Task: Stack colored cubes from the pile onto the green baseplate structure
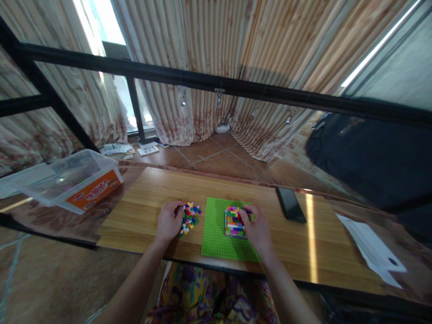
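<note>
- The left hand [169,221] rests on the wooden tabletop [141,211], fingers curled into the near edge of a loose pile of small coloured bricks [189,217]; whether a brick is pinched cannot be told.
- The right hand [257,228] lies against the right side of a multicoloured brick block [233,221], fingertips on its top right corner, bracing rather than gripping it.
- The block stands on a green baseplate [216,234], towards its far right part, between the two hands.
- Judged by look, the bricks are light, hard and smooth, apt to scatter; best pinched singly by the sides.
- The block seems stiff but could split along its layers; hold it by opposite sides.
- A dark phone [291,204] lies to the right, white papers [371,247] further right, and a clear plastic box [72,180] far left.
</note>
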{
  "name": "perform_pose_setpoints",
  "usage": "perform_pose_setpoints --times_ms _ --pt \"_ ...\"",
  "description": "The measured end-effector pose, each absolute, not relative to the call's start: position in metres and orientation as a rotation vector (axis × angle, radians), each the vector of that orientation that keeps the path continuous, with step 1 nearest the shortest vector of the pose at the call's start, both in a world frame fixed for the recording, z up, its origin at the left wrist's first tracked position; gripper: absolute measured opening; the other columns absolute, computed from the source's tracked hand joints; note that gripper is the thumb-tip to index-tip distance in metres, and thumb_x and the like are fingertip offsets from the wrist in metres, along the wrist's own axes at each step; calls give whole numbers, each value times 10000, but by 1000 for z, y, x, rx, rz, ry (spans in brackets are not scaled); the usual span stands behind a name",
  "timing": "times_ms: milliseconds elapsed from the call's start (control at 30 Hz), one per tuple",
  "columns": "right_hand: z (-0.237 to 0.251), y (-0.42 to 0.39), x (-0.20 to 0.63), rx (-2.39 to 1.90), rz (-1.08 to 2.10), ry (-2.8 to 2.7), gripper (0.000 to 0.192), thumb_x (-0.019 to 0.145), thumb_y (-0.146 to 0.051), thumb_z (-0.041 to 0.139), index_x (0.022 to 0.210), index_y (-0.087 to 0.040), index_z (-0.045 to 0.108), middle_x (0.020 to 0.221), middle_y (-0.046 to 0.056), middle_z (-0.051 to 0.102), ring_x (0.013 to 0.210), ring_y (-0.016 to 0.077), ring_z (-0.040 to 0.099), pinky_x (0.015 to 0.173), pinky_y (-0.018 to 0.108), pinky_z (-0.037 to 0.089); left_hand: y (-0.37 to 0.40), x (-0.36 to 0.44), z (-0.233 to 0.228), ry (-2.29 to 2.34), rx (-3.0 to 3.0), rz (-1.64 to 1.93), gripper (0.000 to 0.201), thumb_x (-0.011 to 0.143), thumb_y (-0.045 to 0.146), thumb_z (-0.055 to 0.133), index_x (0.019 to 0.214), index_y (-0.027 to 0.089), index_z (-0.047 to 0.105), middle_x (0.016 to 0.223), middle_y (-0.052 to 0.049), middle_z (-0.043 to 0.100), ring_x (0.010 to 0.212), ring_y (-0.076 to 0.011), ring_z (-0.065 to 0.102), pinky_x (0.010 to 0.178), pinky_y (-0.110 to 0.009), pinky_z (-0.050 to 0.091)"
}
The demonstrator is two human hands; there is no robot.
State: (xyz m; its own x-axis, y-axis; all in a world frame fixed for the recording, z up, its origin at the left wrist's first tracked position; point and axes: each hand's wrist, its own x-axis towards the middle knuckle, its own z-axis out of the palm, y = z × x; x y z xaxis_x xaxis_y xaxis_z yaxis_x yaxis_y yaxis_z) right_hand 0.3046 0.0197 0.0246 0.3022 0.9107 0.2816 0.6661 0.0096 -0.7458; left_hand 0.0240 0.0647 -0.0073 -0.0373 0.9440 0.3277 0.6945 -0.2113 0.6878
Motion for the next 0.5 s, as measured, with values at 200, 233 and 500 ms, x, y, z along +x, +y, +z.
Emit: perform_pose_setpoints --times_ms 200,233,500 --pt "20 21 302 -1721 412 -1364 382 822 -474 552 986 -158 689 985 114 663 879 223 603 835 395 470 64 24 -6 1740 1929 1095 221 845 222 454 882 207 672 921 -57 708 926 -217 627 889 -367 489" --pt "19 21 302 -1717 418 -1364 384 822 -475 552 991 -158 688 990 115 664 883 223 603 841 395 468 64 24 -5 1741 1929 1093 223 846 221 452 883 203 672 921 -60 707 927 -218 627 890 -368 488" --pt "16 22 299 -1739 421 -1343 421 823 -500 542 1025 -157 679 1005 122 657 899 234 598 859 414 456 64 25 -5 1746 1925 1079 237 845 211 440 885 198 673 925 -65 704 922 -224 621 869 -374 488"
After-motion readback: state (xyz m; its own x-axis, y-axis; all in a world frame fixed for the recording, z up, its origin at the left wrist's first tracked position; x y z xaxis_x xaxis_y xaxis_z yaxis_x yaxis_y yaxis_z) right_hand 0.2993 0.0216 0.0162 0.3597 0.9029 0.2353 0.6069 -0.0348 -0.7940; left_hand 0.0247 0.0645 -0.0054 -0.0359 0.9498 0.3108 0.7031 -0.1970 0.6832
